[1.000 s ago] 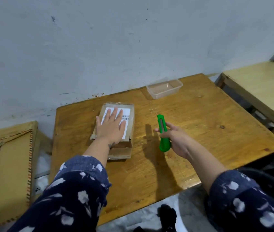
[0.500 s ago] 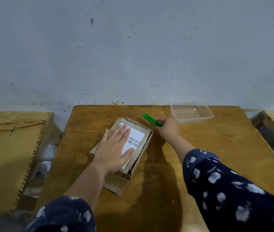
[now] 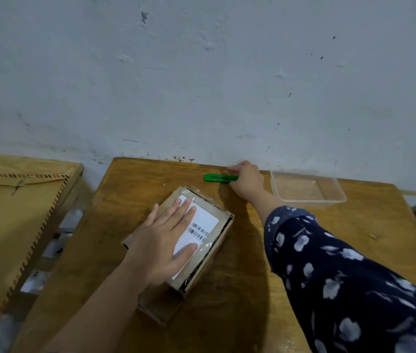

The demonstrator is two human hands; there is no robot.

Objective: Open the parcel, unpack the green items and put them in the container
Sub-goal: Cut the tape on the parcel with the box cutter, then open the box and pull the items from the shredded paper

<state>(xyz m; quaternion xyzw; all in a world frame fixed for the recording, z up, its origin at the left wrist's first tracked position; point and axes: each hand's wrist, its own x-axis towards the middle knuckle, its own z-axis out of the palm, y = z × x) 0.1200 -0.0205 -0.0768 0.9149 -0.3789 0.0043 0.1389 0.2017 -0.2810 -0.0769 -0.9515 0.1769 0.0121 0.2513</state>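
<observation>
**Cutter carried to the back edge of the counter**

Since half a second ago we see the right hand [image 3: 246, 180] has gone further back and now sits at the rear edge of the counter [image 3: 329, 240], close to the wall [image 3: 201, 72], with the green utility knife [image 3: 219, 178] lying nearly flat and pointing left instead of angling up over the parcel. The right hand's fingers are closed round the knife's right end; the rest of the green body sticks out to the left, just above or on the wood, and we cannot tell which.

The left hand [image 3: 166, 240] lies flat, fingers spread apart, palm down on top of the cardboard parcel [image 3: 217, 240], gripping nothing. It covers much of the white shipping label [image 3: 203, 222], whose barcodes show beside the fingers. The parcel rests at a slant in the middle of the counter, wrapped in clear tape, and a dark gap shows along its right side under the top panel.

The clear plastic container [image 3: 308, 186] stands at the back right of the counter, just beside the right hand, and looks empty. Both forearms reach in from below; the right one wears a dark blue sleeve [image 3: 341, 271] with pale floral marks. To the left, apart from the counter, stands a second wooden surface [image 3: 6, 225] with a patterned inlay border.
</observation>
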